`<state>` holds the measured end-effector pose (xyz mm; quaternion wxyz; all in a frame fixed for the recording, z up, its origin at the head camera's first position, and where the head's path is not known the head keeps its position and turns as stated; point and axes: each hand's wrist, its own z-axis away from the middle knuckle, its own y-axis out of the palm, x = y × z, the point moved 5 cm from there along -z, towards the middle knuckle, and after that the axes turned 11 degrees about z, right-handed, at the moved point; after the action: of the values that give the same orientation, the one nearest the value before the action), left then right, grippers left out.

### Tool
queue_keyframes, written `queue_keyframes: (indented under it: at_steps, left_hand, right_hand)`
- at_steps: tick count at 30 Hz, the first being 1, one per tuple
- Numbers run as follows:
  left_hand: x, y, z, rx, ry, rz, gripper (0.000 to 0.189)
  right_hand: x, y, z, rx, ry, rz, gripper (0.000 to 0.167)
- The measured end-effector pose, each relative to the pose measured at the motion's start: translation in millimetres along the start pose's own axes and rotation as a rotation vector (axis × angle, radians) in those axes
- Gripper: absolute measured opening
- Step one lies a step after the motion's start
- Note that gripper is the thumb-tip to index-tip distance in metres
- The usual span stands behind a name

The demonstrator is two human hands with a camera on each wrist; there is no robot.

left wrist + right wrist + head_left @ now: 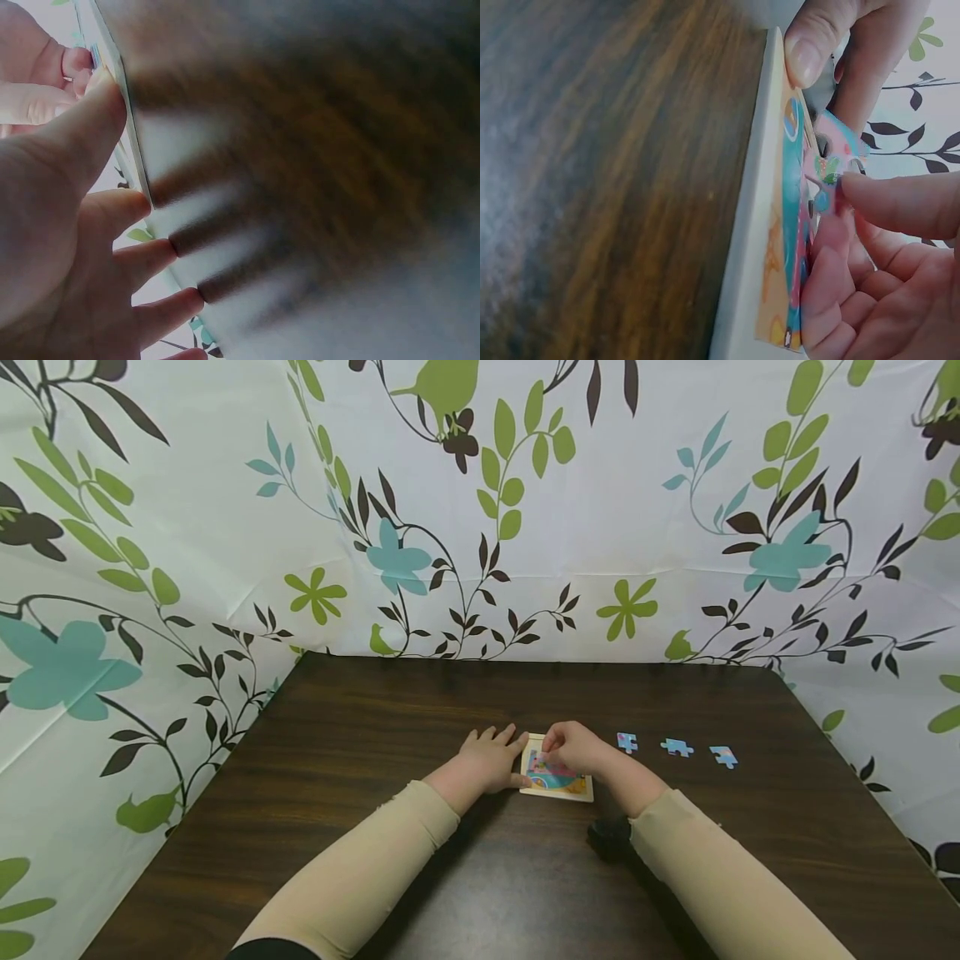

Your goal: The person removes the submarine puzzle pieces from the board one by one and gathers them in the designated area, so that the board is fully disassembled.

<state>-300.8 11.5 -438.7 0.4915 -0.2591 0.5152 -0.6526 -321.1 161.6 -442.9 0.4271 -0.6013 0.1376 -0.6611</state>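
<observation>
A small framed jigsaw puzzle [557, 794], with a pale rim and a colourful picture, lies on the table between my hands. My left hand [486, 763] is at its left side with fingers spread; its thumb [805, 61] rests on the frame's edge, and the other fingertips touch the tabletop in the left wrist view. My right hand [576, 748] is over the puzzle and pinches a pink and light-blue jigsaw piece [832, 159] between thumb and fingers. That piece is tilted up against the picture in the right wrist view. My right hand hides part of the picture.
Three loose jigsaw pieces, a near one [627, 742], a middle one [677, 747] and a far-right one [723, 757], lie right of the puzzle. The dark wooden table [360, 735] ends at a leaf-patterned cloth [555, 552]. A black object [609, 837] sits below my right wrist.
</observation>
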Motion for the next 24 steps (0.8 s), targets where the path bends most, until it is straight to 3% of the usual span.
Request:
queue_keyframes:
  at_steps: [24]
  left_hand:
    - [1.6, 1.7, -2.6, -0.019, 0.010, 0.002, 0.084]
  right_hand:
    - [-14.6, -11.1, 9.8, -0.026, 0.009, -0.170, 0.009]
